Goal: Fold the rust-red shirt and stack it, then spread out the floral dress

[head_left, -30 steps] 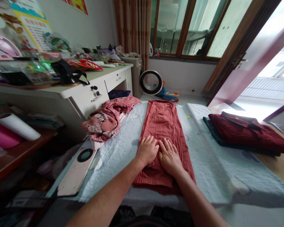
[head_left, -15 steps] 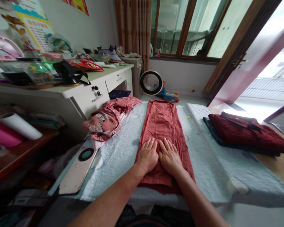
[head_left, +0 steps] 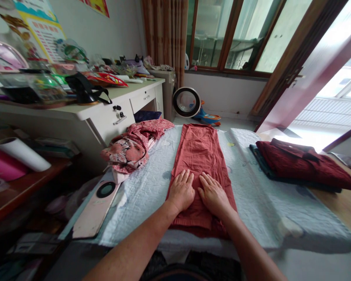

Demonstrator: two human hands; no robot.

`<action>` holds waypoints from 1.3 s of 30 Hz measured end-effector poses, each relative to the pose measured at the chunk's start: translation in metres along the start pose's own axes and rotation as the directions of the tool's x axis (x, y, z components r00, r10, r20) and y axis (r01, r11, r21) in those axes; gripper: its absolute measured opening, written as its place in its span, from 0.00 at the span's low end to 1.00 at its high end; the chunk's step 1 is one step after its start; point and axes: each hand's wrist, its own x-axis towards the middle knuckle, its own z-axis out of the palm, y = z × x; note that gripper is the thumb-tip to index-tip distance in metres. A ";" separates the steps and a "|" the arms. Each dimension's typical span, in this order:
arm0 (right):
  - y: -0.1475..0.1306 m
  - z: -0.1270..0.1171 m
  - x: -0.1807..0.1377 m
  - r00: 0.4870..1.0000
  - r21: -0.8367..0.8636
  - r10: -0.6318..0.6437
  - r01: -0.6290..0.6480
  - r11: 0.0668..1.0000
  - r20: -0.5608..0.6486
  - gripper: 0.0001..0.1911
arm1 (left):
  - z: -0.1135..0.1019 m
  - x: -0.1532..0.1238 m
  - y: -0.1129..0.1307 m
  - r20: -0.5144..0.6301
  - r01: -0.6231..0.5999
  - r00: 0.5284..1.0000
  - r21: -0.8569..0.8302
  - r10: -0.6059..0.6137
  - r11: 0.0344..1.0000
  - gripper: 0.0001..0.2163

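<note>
A rust-red garment, which looks like folded trousers [head_left: 199, 150], lies lengthwise on a pale blue quilted cover [head_left: 253, 187]. My left hand [head_left: 181, 190] rests flat on its left half, fingers stretched away from me. On the right half lies my right hand [head_left: 213, 192], also flat, with the fingers extended and slightly angled to the left. A narrow strip of the red cloth shows between the two hands. The garment's near edge, with a darker layer under it, reaches the front of the cover.
Left of the garment lies a crumpled floral cloth [head_left: 134, 150], beside a pale pink board with a dark round piece [head_left: 95, 210]. Folded dark red clothes [head_left: 302, 164] are stacked at the right. A cluttered desk [head_left: 105, 111] stands left; an open washing-machine door [head_left: 187, 102] is beyond.
My right hand has shifted slightly right, widening the gap between my hands. My left hand stays flat in nearly the same place. The view has moved a little.
</note>
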 end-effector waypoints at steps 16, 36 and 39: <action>-0.012 0.013 -0.003 0.999 0.017 0.003 -0.002 1.000 -0.038 0.26 | -0.002 -0.001 0.001 -0.001 0.009 1.000 -0.021 -0.009 1.000 0.25; -0.004 -0.007 0.000 0.998 0.074 -0.053 0.055 0.996 -0.022 0.18 | 0.002 0.000 -0.001 0.004 0.001 1.000 0.010 -0.001 1.000 0.25; -0.010 -0.013 0.010 0.998 0.106 0.019 -0.013 0.994 -0.053 0.15 | 0.001 0.001 -0.001 0.001 0.010 1.000 0.010 -0.010 1.000 0.24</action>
